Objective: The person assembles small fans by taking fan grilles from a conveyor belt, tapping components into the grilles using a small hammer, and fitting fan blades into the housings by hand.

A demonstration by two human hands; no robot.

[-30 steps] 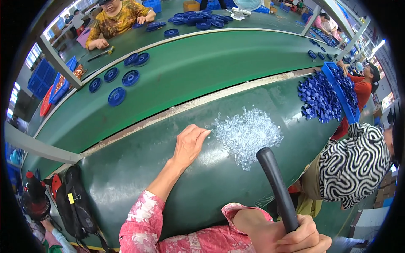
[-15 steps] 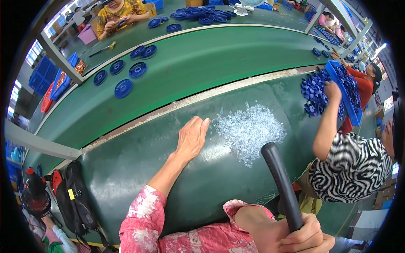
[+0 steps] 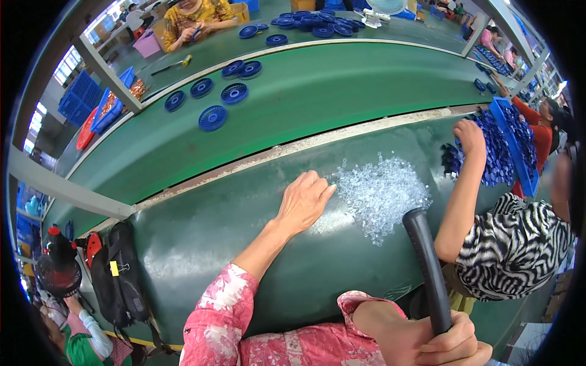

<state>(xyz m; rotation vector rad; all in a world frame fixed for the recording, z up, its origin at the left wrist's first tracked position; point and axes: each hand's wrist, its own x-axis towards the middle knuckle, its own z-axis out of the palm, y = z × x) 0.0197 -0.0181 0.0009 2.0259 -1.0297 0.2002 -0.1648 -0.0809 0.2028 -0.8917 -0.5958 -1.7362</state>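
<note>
A heap of small clear plastic pieces lies on the dark green tabletop. My left hand rests at the heap's left edge, its fingers curled down and the thumb pressed close. What its fingertips hold, if anything, is hidden beneath the hand. At the lower right, my right hand wraps round the lower end of a thick, black, slightly curved bar. The bar rises from my fist, and its rounded upper end overlaps the near right edge of the heap in the picture.
Beyond a worn pale ledge, a green conveyor belt carries several blue slotted discs. To the right, a co-worker in a zebra-print sleeve reaches over dark blue pieces beside a blue tray. A black bag stands at the left.
The whole view has shifted, so the scene sits farther right. My left hand stays beside the heap, and my right hand keeps its grip. The co-worker's hand has moved left across the blue pieces.
</note>
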